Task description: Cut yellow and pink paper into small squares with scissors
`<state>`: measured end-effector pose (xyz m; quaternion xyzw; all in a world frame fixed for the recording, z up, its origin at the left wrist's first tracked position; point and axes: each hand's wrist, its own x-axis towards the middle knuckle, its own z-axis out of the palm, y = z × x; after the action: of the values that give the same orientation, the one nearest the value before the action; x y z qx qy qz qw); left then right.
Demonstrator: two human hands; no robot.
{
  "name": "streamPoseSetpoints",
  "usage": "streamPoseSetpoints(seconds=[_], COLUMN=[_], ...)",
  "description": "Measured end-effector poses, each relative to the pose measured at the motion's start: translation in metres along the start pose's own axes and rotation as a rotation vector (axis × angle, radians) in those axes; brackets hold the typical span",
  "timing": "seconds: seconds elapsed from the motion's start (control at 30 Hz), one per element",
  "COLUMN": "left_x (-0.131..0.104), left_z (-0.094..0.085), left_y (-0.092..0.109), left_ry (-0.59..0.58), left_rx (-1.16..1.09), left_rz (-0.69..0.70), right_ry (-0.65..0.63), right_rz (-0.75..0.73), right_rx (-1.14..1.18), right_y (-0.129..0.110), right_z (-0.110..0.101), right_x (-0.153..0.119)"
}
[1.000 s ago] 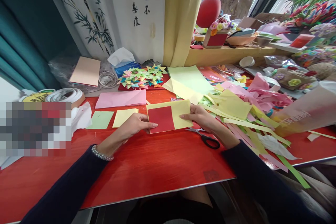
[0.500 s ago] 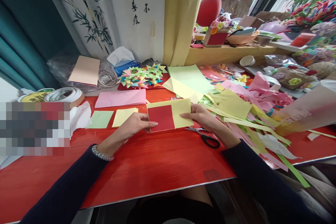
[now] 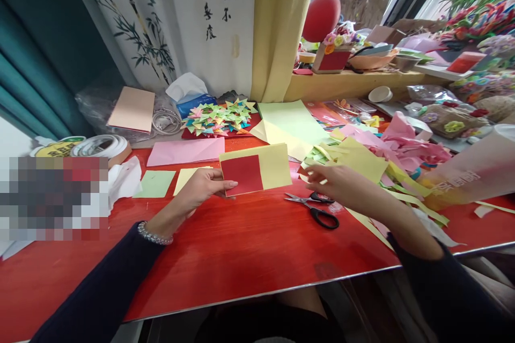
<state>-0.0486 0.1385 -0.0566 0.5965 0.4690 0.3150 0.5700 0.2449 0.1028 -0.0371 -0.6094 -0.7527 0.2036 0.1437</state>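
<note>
Judging by the table [image 3: 249, 246], a green square [image 3: 155, 184] looks already cut, whereas the yellow sheet [image 3: 277, 166] behind the red square [image 3: 242, 174] is still uncut past its edge. The left hand [image 3: 201, 190] pinches both aloft at their lower left, most of the sheet jutting rightward, while the right hand [image 3: 340, 179], seemingly empty with fingers loosely parted, hangs near the scissors [image 3: 310, 205]
</note>
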Motion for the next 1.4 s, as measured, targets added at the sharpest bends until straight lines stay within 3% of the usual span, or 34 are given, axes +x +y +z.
streamPoseSetpoints(seconds=[0.07,0.13,0.23,0.37,0.53,0.6,0.7,0.8,0.87,1.0,1.2,1.4], left_x=[0.000,-0.001,-0.002,-0.002,-0.002,-0.003,-0.003,-0.004,-0.004,-0.006,-0.010,-0.012], left_z=[-0.003,-0.004,-0.006,-0.007,-0.007,-0.006,-0.006,-0.008,-0.009,-0.009,-0.004,0.000], left_y=[0.002,0.005,0.008,0.009,0.009,0.010,0.013,0.014,0.015,0.017,0.019,0.019], left_ry=[0.029,0.069,0.104,0.122,0.174,0.207,0.261,0.307,0.319,0.318,0.324,0.305], left_rx=[0.003,0.014,-0.004,-0.052,-0.085,-0.105,-0.151,-0.208,-0.251,-0.270,-0.174,-0.061], left_rz=[0.017,0.031,0.042,0.065,0.068,0.077,0.122,0.174,0.199,0.207,0.192,0.214], right_ry=[-0.073,-0.093,-0.103,-0.186,-0.176,-0.180,-0.281,-0.371,-0.383,-0.303,-0.177,-0.149], right_rz=[-0.023,-0.074,-0.119,-0.124,-0.013,0.042,0.084,0.048,0.007,-0.078,-0.072,-0.067], right_rx=[-0.245,-0.329,-0.319,-0.223,-0.221,-0.080,0.458,0.974,1.116,1.119,1.046,1.033], right_y=[0.008,0.015,0.020,0.021,0.009,-0.001,-0.016,-0.027,-0.033,-0.045,-0.052,-0.052], right_z=[0.001,0.007,0.016,0.013,0.008,0.011,0.025,0.046,0.057,0.063,0.056,0.057], right_x=[-0.017,-0.030,-0.040,-0.045,-0.045,-0.042,-0.034,-0.024,-0.017,-0.001,0.010,0.010])
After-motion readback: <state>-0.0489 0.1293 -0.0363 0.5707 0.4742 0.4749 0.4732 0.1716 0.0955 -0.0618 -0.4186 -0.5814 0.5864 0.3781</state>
